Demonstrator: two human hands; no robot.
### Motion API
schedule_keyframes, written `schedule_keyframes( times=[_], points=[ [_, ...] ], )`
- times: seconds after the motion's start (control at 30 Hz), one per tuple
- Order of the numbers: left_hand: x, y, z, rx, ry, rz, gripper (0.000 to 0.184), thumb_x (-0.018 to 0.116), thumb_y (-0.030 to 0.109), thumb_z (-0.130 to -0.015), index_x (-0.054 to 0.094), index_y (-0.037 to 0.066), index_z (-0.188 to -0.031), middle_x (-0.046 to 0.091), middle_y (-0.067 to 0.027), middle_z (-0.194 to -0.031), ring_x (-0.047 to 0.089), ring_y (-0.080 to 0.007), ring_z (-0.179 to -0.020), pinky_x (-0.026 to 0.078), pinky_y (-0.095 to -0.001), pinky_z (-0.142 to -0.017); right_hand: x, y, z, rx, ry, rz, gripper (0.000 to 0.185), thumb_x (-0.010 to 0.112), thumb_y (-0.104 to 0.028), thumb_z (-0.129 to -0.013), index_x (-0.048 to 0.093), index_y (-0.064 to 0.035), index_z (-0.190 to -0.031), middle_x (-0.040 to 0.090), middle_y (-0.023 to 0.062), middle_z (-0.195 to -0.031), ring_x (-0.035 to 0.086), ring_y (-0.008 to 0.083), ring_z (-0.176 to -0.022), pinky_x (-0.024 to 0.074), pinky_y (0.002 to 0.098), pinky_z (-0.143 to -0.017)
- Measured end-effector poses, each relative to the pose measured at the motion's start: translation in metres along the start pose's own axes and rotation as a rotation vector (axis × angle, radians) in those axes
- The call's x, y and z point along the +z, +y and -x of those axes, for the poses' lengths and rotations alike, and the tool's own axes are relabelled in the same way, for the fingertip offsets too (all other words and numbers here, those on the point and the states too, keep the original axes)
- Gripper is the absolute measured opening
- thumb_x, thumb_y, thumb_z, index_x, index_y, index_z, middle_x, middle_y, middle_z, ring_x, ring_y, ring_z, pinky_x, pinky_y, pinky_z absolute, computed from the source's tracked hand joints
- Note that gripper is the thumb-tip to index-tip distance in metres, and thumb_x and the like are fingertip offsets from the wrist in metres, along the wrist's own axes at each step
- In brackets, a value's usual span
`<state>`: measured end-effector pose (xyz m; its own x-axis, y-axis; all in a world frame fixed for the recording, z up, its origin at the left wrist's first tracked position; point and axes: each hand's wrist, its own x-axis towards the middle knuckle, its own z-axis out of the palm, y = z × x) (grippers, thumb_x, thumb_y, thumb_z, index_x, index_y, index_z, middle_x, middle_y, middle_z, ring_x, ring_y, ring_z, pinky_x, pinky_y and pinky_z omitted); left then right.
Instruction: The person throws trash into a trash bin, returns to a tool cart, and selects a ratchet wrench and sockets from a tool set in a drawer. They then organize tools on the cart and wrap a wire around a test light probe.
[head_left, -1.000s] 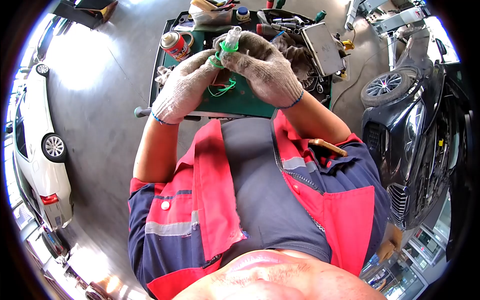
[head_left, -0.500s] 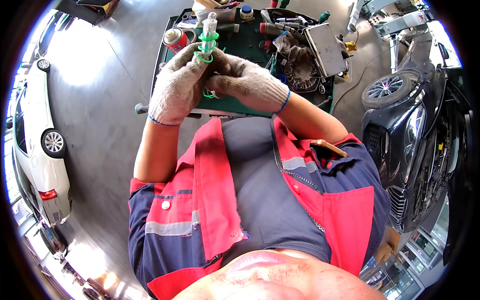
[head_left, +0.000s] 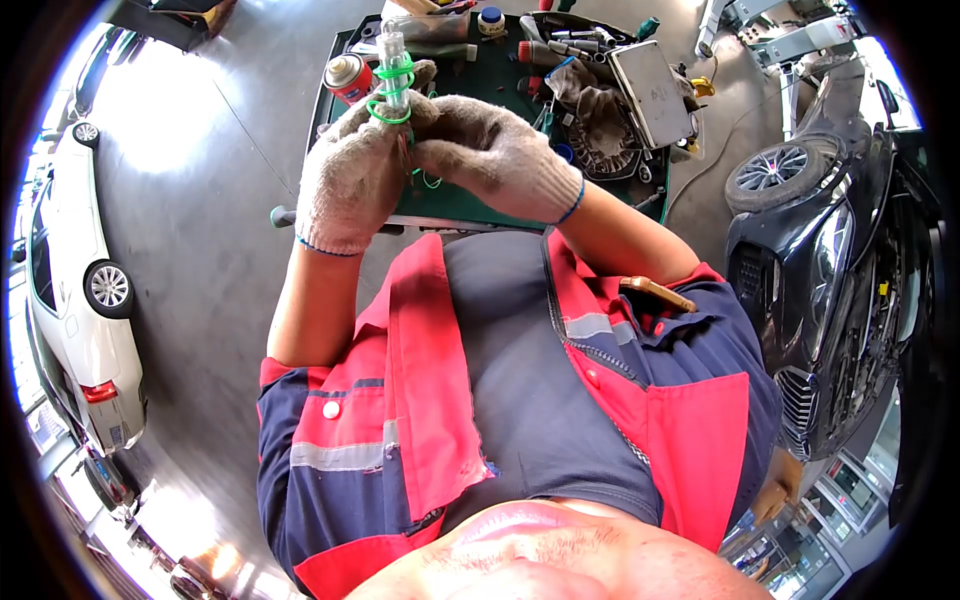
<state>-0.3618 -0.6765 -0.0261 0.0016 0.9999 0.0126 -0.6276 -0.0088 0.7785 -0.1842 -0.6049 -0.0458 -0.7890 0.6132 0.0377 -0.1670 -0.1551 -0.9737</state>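
Observation:
My left hand (head_left: 350, 185), in a white knitted work glove, is closed around the lower part of a test light (head_left: 394, 70) with a clear body, held upright. A green coiled cord (head_left: 393, 112) loops around that body, and a thin loop of it hangs below the fingers. My right hand (head_left: 490, 155), gloved too, is closed with its fingertips against the left fingers beside the test light. Whatever it pinches is hidden by the glove. Both hands are above the near edge of a dark green tool cart top (head_left: 470, 208).
On the cart stand a red spray can (head_left: 350, 78), a small blue-lidded jar (head_left: 491, 22), sockets, a dark rag (head_left: 585, 95) and a flat silver case (head_left: 652, 95). A white car (head_left: 80, 290) is at left, a dark car with exposed front (head_left: 830, 300) at right.
Both hands have shifted slightly left with the test light. The right fingers have loosened a little from the left hand, and more of the hanging cord loop shows.

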Motion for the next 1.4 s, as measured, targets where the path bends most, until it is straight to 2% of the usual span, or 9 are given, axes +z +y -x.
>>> schedule_keyframes(
  times=[0.23, 0.33, 0.43, 0.63, 0.73, 0.77, 1.13, 1.23, 1.4],
  points=[
    [-0.002, -0.007, 0.004, -0.032, -0.117, 0.096, 0.046, 0.07, 0.022, -0.095, 0.06, -0.003, -0.133, 0.064, -0.0184, -0.132, 0.058, -0.0347, -0.126, 0.044, -0.0473, -0.111, -0.01, -0.025, -0.001, 0.054, -0.02, 0.032, 0.024, 0.066, -0.019, -0.104, 0.068, -0.0012, -0.119, 0.072, 0.0031, -0.105, 0.065, 0.009, -0.097, 0.0554, 0.0275, -0.086],
    [-0.01, -0.008, 0.006, -0.105, -0.186, 0.036, 0.069, 0.071, 0.032, -0.098, 0.046, -0.001, -0.152, 0.058, -0.0177, -0.143, 0.063, -0.0293, -0.126, 0.05, -0.0433, -0.108, -0.012, -0.018, -0.002, -0.017, 0.047, 0.177, 0.02, 0.063, -0.018, -0.106, 0.066, -0.0021, -0.117, 0.072, 0.0036, -0.106, 0.067, 0.0101, -0.097, 0.0567, 0.0286, -0.084],
    [-0.008, -0.002, 0.012, -0.212, -0.009, -0.064, 0.056, 0.071, 0.028, -0.099, 0.053, -0.002, -0.143, 0.067, -0.0151, -0.129, 0.069, -0.0251, -0.101, 0.057, -0.0369, -0.079, -0.015, -0.02, 0.0, -0.051, 0.073, 0.34, 0.018, 0.062, -0.017, -0.105, 0.067, -0.0036, -0.115, 0.071, 0.0067, -0.1, 0.067, 0.0126, -0.091, 0.0563, 0.0308, -0.082],
    [0.019, 0.008, 0.011, -0.109, 0.138, -0.431, 0.042, 0.057, 0.028, -0.106, 0.055, 0.002, -0.139, 0.052, 0.0036, -0.075, 0.039, -0.0042, -0.06, 0.028, -0.0217, -0.055, -0.016, -0.034, 0.003, 0.007, 0.155, 0.517, 0.015, 0.064, -0.019, -0.103, 0.067, -0.0056, -0.109, 0.068, 0.0094, -0.087, 0.065, 0.0166, -0.076, 0.054, 0.0352, -0.071],
    [-0.002, 0.007, 0.01, -0.13, 0.108, -0.521, 0.036, 0.053, 0.026, -0.106, 0.059, 0.001, -0.131, 0.054, 0.0032, -0.076, 0.04, -0.0043, -0.06, 0.03, -0.0219, -0.055, -0.022, -0.031, 0.0, 0.07, 0.227, 0.257, 0.018, 0.064, -0.021, -0.104, 0.068, -0.0054, -0.11, 0.067, 0.0041, -0.086, 0.063, 0.0134, -0.074, 0.0539, 0.0333, -0.069],
    [-0.003, 0.008, 0.011, -0.161, 0.111, -0.549, 0.036, 0.053, 0.027, -0.106, 0.06, 0.001, -0.13, 0.055, 0.0032, -0.077, 0.04, -0.0042, -0.06, 0.031, -0.0221, -0.055, -0.02, -0.041, 0.002, 0.073, 0.222, 0.335, 0.015, 0.058, -0.016, -0.107, 0.067, -0.006, -0.116, 0.059, -0.004, -0.085, 0.056, 0.0025, -0.07, 0.0519, 0.0212, -0.065],
    [0.003, 0.009, 0.015, -0.181, 0.127, -0.704, 0.042, 0.063, 0.033, -0.105, 0.061, -0.001, -0.131, 0.055, 0.0027, -0.082, 0.042, -0.0036, -0.063, 0.035, -0.0201, -0.059, -0.036, -0.025, -0.004, -0.104, 0.197, 0.435, 0.019, 0.065, -0.012, -0.104, 0.072, -0.0035, -0.12, 0.073, 0.0011, -0.105, 0.065, 0.0072, -0.096, 0.0547, 0.0236, -0.088],
    [0.015, 0.017, 0.016, -0.172, 0.131, -0.711, 0.031, 0.06, 0.025, -0.106, 0.065, 0.0, -0.124, 0.066, 0.0009, -0.093, 0.055, -0.007, -0.08, 0.046, -0.0238, -0.075, -0.036, -0.025, -0.004, -0.078, 0.197, 0.44, 0.019, 0.066, -0.012, -0.104, 0.073, -0.0032, -0.12, 0.073, 0.0009, -0.104, 0.065, 0.0071, -0.096, 0.0547, 0.0236, -0.087],
    [-0.017, 0.009, 0.012, -0.125, 0.043, -0.766, 0.044, 0.06, 0.044, -0.106, 0.066, 0.002, -0.117, 0.068, -0.0006, -0.095, 0.058, -0.0096, -0.088, 0.047, -0.0262, -0.082, -0.039, -0.024, -0.005, -0.117, 0.192, 0.466, 0.019, 0.067, -0.011, -0.103, 0.073, -0.0032, -0.119, 0.074, 0.0018, -0.106, 0.066, 0.0078, -0.099, 0.055, 0.0245, -0.088]
  ],
)
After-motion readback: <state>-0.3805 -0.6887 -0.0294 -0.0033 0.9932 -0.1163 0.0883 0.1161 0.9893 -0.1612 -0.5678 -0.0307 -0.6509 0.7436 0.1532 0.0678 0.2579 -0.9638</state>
